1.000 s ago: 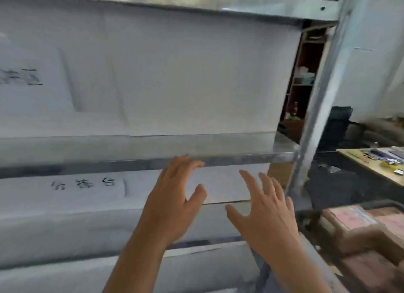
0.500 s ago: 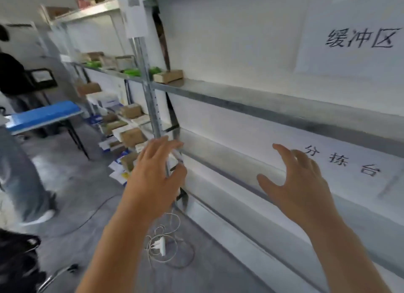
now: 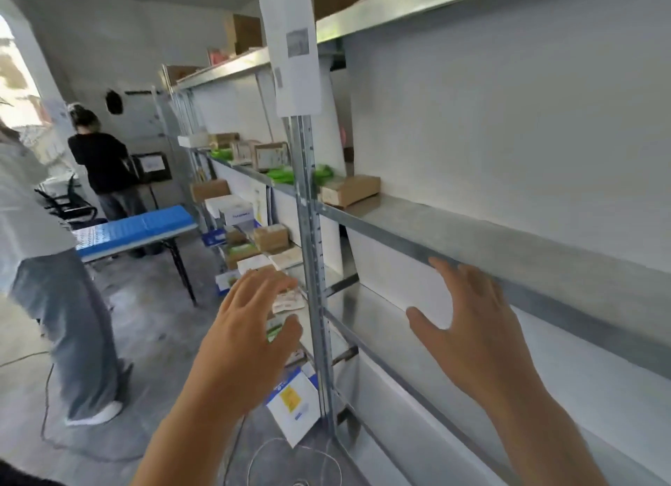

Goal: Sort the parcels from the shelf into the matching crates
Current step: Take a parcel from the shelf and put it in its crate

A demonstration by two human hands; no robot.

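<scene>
Parcels: small cardboard boxes and flat packets (image 3: 270, 237) crowd the far bay of the shelving, beyond and above the left hand; one brown carton (image 3: 349, 190) sits alone on the upper shelf, up and away from the right hand's fingertips, just past the steel upright (image 3: 313, 253).
Crates: none in view, so I cannot tell where the parcels must go.
Handling, boxes: judged light and stiff, with dry cardboard faces that should not slip; take one by two opposite sides, thumb on one and fingers on the other.
Handling, packets: the thin white mailer with the blue and yellow label (image 3: 292, 405) leans low beside the upright, below the left hand; judged floppy and light, best pinched along an edge or lifted flat from beneath.
Fragility: contents unknown; corners look crushable under a hard squeeze.
Left hand (image 3: 250, 336): raised ahead of the body, back toward the camera, fingers spread and lightly bent, holding nothing; it covers part of the lower packets from view, and I cannot tell whether it touches any.
Right hand (image 3: 472, 326): raised, palm forward, thumb out to the left, fingers straight and empty; the fingertips reach up to the front lip of the bare shelf (image 3: 508, 238), contact uncertain.
Step judged: approaching the stocked bay, nothing picked yet.
</scene>
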